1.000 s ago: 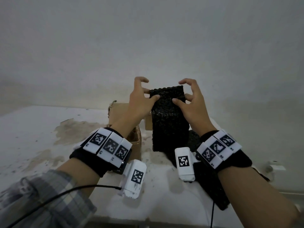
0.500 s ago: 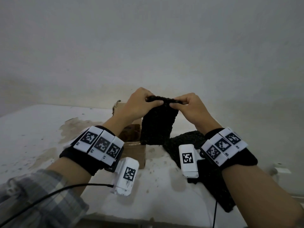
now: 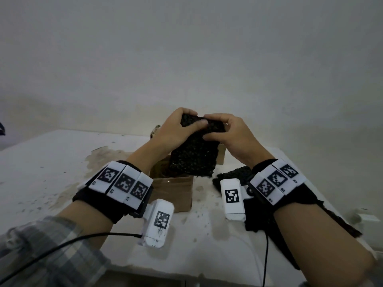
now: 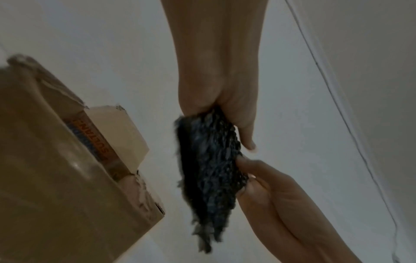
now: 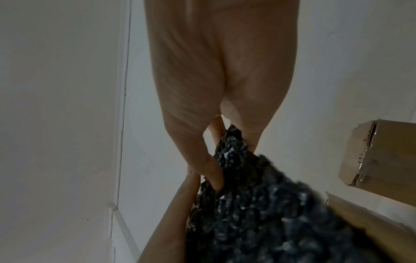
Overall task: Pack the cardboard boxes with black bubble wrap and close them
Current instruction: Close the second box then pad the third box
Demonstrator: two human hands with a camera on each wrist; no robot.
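both hands held one folded piece of black bubble wrap (image 3: pixel 193 154) in the air just above the open cardboard box (image 3: pixel 173 190) on the white table (image 3: pixel 51 162). the left hand (image 3: pixel 176 129) curled over its top left corner, and the right hand (image 3: pixel 230 134) pinched the top right edge. more black wrap (image 3: pixel 232 175) lay on the table to the right of the box.

Each wrist wore a black band (image 3: pixel 97 197) carrying white tag blocks (image 3: pixel 124 183) and a white camera pod (image 3: pixel 158 221); a plaid sleeve (image 3: pixel 41 251) covered the left forearm.
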